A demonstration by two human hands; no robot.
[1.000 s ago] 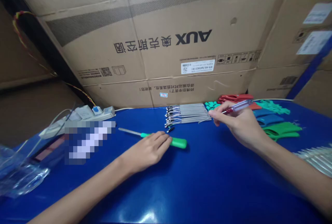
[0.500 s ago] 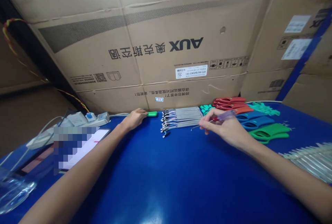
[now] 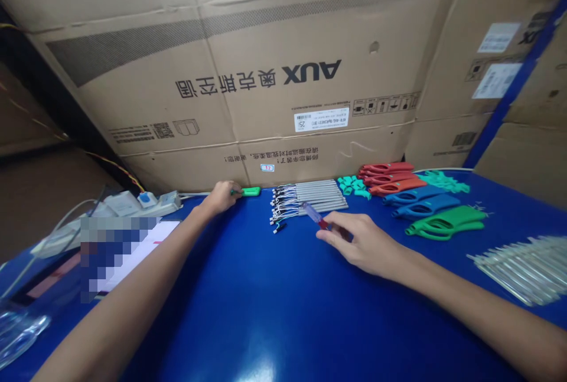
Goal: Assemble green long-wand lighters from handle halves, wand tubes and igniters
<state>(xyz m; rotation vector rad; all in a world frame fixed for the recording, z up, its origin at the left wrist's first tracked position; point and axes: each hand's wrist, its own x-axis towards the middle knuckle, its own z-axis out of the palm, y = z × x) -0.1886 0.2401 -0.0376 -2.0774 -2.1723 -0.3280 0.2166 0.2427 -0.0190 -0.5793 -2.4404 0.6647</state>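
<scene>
At the back of the blue table my left hand [image 3: 224, 196] has its fingers closed, with a small teal-green bit showing at the fingertips. They are beside the near end of a bright green, rounded oblong piece [image 3: 251, 192]; what they grip is mostly hidden. My right hand [image 3: 358, 240] is closed round a screwdriver [image 3: 313, 215] with a clear purplish handle and red collar. Its handle points up and left, in front of a row of slim grey metal bars [image 3: 321, 191] with white and black wires [image 3: 280, 205] at their left ends.
Teal caps [image 3: 352, 186] lie by red handles [image 3: 385, 168], blue handles [image 3: 425, 205] and green handles [image 3: 447, 221]. Clear tubes [image 3: 522, 270] are at right. A tablet [image 3: 137, 252] and power strip [image 3: 166, 202] stand left. A cardboard wall [image 3: 266, 33] closes off the back.
My right hand has moved left and toward me, turning the screwdriver so its handle now points left. The left hand stays by the green piece. The whole view has shifted slightly.
</scene>
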